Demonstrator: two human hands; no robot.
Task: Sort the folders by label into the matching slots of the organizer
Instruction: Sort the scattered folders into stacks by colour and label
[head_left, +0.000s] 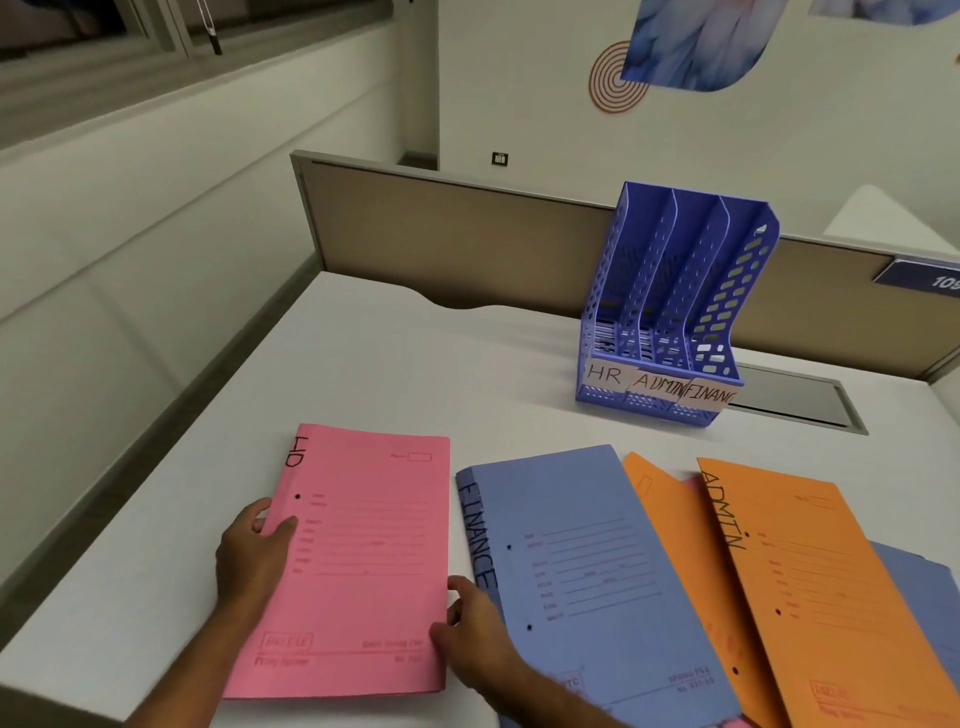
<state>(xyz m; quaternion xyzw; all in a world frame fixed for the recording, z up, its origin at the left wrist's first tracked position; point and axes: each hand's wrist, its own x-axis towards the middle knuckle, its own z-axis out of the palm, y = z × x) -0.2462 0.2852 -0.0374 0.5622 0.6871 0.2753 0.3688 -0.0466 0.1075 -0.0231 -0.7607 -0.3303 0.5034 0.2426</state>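
Observation:
A pink folder (363, 561) marked HR lies on the white desk near the front left. My left hand (254, 556) grips its left edge, thumb on top. My right hand (472, 634) holds its right edge, fingers curled at the side. To the right lie a blue folder (587, 577) marked FINANCE and an orange folder (821, 597) marked ADMIN, overlapping another orange folder (670, 525) and a blue one (919, 577). A blue three-slot organizer (670, 312) stands at the back right, its slots labelled HR, ADMIN, FINANCE; all three look empty.
A beige partition panel (467, 234) runs along the desk's far edge. A grey cable hatch (795, 400) sits in the white desk (415, 364) right of the organizer. The desk's left edge drops off beside a wall.

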